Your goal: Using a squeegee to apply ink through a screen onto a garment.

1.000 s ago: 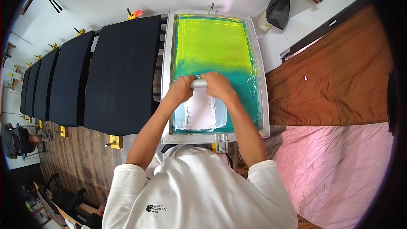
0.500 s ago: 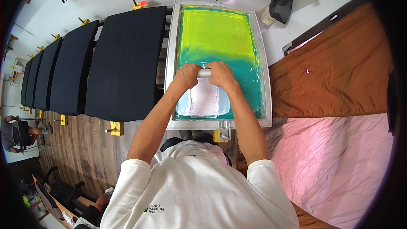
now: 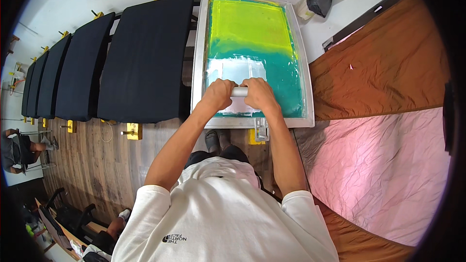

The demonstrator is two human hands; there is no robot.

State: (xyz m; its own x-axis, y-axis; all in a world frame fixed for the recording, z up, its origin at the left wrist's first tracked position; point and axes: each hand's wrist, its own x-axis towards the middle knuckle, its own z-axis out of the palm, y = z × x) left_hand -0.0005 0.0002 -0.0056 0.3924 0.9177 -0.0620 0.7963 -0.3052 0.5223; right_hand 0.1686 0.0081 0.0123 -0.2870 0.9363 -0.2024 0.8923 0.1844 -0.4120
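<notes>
Both my hands are closed around the silver bar of a squeegee [image 3: 239,91], my left hand [image 3: 220,93] at one end and my right hand [image 3: 261,95] at the other. The squeegee is over the near part of a screen printing frame [image 3: 198,68] with a pale metal rim. Its mesh is teal [image 3: 284,82], with a yellow-green area [image 3: 252,24] at the far end. Beyond my hands lies a whitish ink patch [image 3: 236,65] with ragged white edges. The squeegee's lower edge is hidden by its bar and my hands.
Black cloth-covered boards [image 3: 145,60] stand in a row to the left, with yellow brackets [image 3: 134,131] along the near side. A metal hinge clamp [image 3: 261,130] sits at the frame's near edge. Brown cloth [image 3: 378,63] and pink cloth [image 3: 378,174] spread to the right. A seated person [image 3: 24,150] is far left.
My hands and the squeegee have come nearer to me across the mesh, uncovering more of the whitish patch beyond them. The view has shifted slightly.
</notes>
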